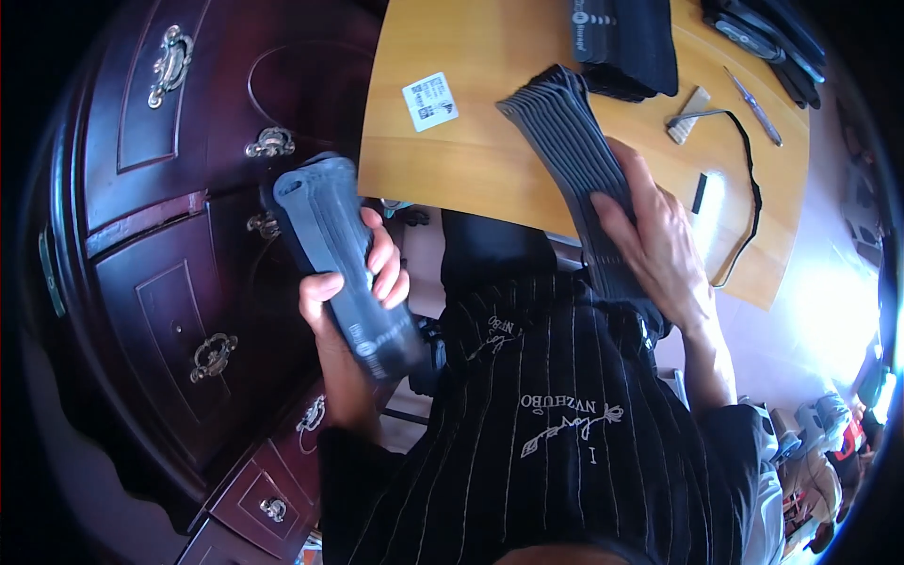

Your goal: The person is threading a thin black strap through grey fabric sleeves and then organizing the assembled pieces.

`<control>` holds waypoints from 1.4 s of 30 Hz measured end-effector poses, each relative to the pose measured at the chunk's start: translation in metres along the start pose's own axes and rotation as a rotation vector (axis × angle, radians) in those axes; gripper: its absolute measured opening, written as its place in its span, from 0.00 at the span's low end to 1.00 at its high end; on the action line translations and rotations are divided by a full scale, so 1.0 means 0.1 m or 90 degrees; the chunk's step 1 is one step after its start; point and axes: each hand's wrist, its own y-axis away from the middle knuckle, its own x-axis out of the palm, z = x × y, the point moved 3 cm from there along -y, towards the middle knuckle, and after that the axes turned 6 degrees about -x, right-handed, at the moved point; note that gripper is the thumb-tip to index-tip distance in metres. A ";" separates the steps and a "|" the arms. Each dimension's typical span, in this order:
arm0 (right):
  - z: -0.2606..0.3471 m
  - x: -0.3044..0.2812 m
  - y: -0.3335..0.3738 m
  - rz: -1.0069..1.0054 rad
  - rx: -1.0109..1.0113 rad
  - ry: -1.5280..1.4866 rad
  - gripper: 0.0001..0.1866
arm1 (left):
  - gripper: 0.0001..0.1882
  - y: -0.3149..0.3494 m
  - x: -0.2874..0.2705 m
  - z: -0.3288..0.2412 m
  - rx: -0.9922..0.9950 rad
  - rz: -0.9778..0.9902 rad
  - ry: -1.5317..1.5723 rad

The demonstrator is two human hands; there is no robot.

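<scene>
Hands are working with two bundles of dark grey fabric bands in the head view. The left hand (pixel 353 282) is clamping a rolled-up bundle of grey bands (pixel 334 254), fingers wrapping round its front and the thumb pressing across its lower part; the bundle is tilting, its upper end pointing up and to the left, its lower end reaching down toward the person's striped dark apron (pixel 556 424). This bundle is hanging in the air in front of the dark red wooden cabinet (pixel 160 235) with brass handles, off the tabletop.

The right hand (pixel 659 245) is closing on a fanned stack of grey bands (pixel 570 160), fingers lying along its right side and the thumb pressing on its face. The upper end of that stack is spreading out over the wooden tabletop (pixel 471 160), while its lower end is running down past the near edge toward the apron. The two hands are well apart, each gripping its own bundle.

Farther back on the tabletop a black pile of the same kind of bands (pixel 626 42) is lying just beyond the fanned stack. A small white card (pixel 429 101) is sitting to the left of the stack, apart from it. To the right, a thin black cord (pixel 749 179) is looping across the wood, with a slim metal tool (pixel 753 105) lying near it.
</scene>
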 end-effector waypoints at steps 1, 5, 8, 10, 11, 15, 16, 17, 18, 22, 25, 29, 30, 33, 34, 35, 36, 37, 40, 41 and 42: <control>0.04 0.03 0.04 -0.001 0.001 0.001 0.23 | 0.37 0.00 0.00 0.01 0.055 -0.061 -0.074; 0.36 0.29 -0.05 -0.014 -0.101 0.019 0.23 | 0.44 -0.19 0.09 0.34 0.053 -0.106 -0.178; 0.30 0.51 -0.14 -0.080 -0.092 0.030 0.23 | 0.39 -0.31 0.18 0.43 0.075 -0.140 -0.163; 0.32 0.60 -0.15 -0.098 -0.086 -0.032 0.23 | 0.37 -0.33 0.21 0.42 0.049 -0.156 -0.155; 0.34 0.63 -0.14 -0.099 -0.087 -0.031 0.23 | 0.34 -0.31 0.23 0.41 0.048 -0.170 -0.196; 0.36 0.72 -0.09 -0.031 -0.013 -0.043 0.25 | 0.28 -0.35 0.34 0.44 0.043 -0.243 -0.099; 0.35 0.71 -0.07 -0.060 -0.036 -0.054 0.25 | 0.28 -0.35 0.35 0.44 0.047 -0.266 -0.074; 0.34 0.70 -0.06 -0.090 -0.058 -0.066 0.25 | 0.27 -0.36 0.34 0.45 0.050 -0.288 -0.049; 0.34 0.68 -0.05 -0.091 -0.058 -0.066 0.25 | 0.27 -0.37 0.33 0.44 0.050 -0.287 -0.050; 0.29 0.68 -0.02 -0.081 -0.036 -0.025 0.25 | 0.22 -0.38 0.25 0.46 0.089 -0.256 -0.191; 0.30 0.64 0.00 -0.063 -0.032 -0.037 0.25 | 0.19 -0.41 0.27 0.45 0.135 -0.225 -0.177; 0.31 0.69 0.02 -0.104 -0.105 0.023 0.24 | 0.17 -0.43 0.34 0.45 0.109 -0.265 -0.237; 0.28 0.69 0.02 -0.080 -0.047 -0.009 0.24 | 0.17 -0.44 0.37 0.46 0.095 -0.284 -0.259; 0.24 0.64 -0.03 -0.104 -0.006 0.019 0.24 | 0.17 -0.48 0.40 0.51 0.097 -0.308 -0.238; 0.26 0.62 -0.04 -0.083 0.010 0.004 0.25 | 0.17 -0.49 0.41 0.51 0.090 -0.298 -0.232; 0.25 0.63 -0.03 -0.085 0.011 0.005 0.25 | 0.17 -0.50 0.41 0.51 0.088 -0.296 -0.232; 0.27 0.65 -0.02 -0.103 -0.018 0.026 0.24 | 0.17 -0.50 0.39 0.53 0.087 -0.299 -0.259; 0.27 0.66 -0.02 -0.121 -0.048 0.044 0.24 | 0.18 -0.52 0.38 0.54 0.087 -0.304 -0.288; 0.23 0.64 -0.03 -0.102 -0.026 0.010 0.24 | 0.17 -0.56 0.40 0.56 0.077 -0.292 -0.278; 0.22 0.64 -0.03 -0.103 -0.031 -0.006 0.25 | 0.17 -0.57 0.42 0.57 0.076 -0.292 -0.278; 0.22 0.63 -0.04 -0.103 -0.030 -0.007 0.25 | 0.18 -0.58 0.44 0.56 0.081 -0.294 -0.286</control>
